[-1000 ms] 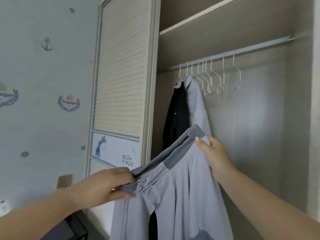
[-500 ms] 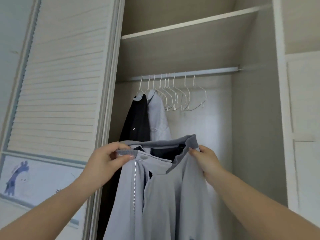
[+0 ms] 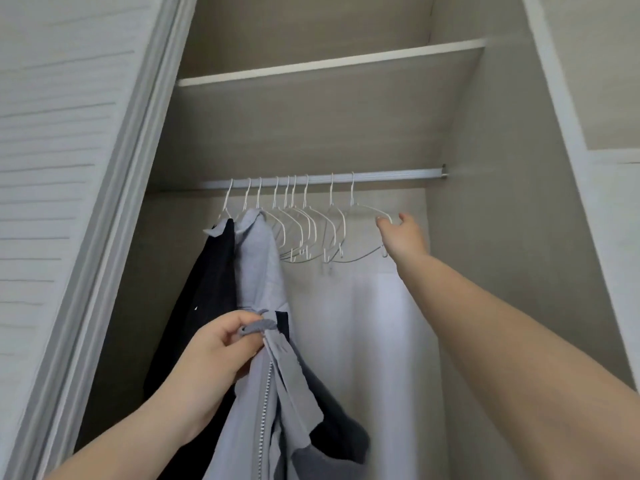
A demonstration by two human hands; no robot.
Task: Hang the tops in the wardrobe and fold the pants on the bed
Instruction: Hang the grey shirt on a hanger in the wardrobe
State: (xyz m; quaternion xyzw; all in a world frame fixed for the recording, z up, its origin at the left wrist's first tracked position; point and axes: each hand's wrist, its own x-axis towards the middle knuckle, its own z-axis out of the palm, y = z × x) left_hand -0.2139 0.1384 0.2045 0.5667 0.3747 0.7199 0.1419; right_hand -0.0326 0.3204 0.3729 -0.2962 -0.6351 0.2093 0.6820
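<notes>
No writing or label can be read anywhere in the head view; the surfaces are plain. A pale grey zip-front jacket with a ribbed darker grey collar and a dark lining is held up in front of the open wardrobe of pale wood-grain board, low in the view and not yet on the rail; its bunched collar is pinched between the thumb and curled fingers of the left hand, and a metal zip is seen running down the soft, creased cloth. The right hand is raised to the rightmost thin white wire hanger; its fingertips are seen at the hanger's right shoulder, with the thumb apart from them, but whether the wire is actually gripped cannot be told. A row of similar white wire hangers is hung from a ribbed silver metal rail; on the leftmost ones a black garment and a light grey collared shirt are hung side by side, touching. A flat shelf with a white front edge is fixed above the rail; a white louvred sliding door with horizontal slats is seen at the left.
</notes>
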